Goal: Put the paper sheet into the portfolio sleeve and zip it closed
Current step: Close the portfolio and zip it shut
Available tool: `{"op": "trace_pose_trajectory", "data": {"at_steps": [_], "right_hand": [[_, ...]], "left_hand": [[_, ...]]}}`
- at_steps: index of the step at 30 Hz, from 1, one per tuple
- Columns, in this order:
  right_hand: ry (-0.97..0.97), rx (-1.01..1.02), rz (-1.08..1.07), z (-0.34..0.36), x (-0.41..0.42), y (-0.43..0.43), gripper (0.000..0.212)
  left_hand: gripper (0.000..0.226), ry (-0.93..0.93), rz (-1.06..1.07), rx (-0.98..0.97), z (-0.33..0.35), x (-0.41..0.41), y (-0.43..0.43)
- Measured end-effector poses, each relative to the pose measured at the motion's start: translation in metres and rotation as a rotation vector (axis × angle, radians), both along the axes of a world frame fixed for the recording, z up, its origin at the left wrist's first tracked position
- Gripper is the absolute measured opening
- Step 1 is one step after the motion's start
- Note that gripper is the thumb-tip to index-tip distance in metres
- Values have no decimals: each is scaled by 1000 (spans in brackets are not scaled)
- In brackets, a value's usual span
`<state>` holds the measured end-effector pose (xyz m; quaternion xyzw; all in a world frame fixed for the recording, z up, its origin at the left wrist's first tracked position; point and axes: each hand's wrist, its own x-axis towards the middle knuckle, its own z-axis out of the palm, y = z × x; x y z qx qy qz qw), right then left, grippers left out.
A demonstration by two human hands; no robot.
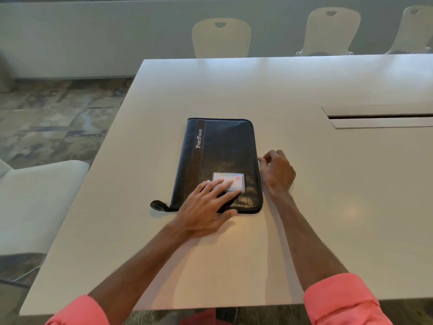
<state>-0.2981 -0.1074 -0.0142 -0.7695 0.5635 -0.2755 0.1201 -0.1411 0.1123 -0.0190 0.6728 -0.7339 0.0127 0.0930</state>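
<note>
A black portfolio sleeve (220,151) lies flat and folded shut on the white table (304,207), with "PortFolio" printed on a brown stripe and a clear card window near its front. My left hand (206,205) rests flat on its near end, fingers spread over the window. My right hand (276,171) is at the sleeve's right edge, thumb and finger pinched on a small zipper pull (259,159). A black strap tab (158,205) sticks out at the near left corner. No paper sheet is visible.
A cable slot with a lid (379,117) is set into the table at the right. Cream chairs (221,38) stand along the far side, and another chair (35,198) stands at the left. The table's left edge runs diagonally beside patterned carpet.
</note>
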Motion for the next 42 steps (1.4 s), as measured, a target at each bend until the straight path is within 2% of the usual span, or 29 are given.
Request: {"op": "trace_pose_trajectory", "data": {"at_steps": [3, 9, 16, 21, 33, 42], "right_hand": [[-7, -13, 53, -5, -3, -4, 14], [25, -55, 197, -11, -10, -10, 4], [30, -79, 349, -12, -29, -14, 15], [28, -109, 293, -13, -22, -23, 20], [-27, -32, 125, -5, 26, -69, 14], [-24, 28, 90, 4, 53, -104, 10]], "left_hand": [[56, 101, 71, -47, 9, 0, -27], [66, 212, 319, 50, 11, 22, -106], [69, 240, 437, 122, 12, 47, -170], [69, 235, 435, 80, 3, 50, -171], [72, 178, 386, 78, -13, 54, -168], [74, 115, 365, 76, -20, 53, -161]]}}
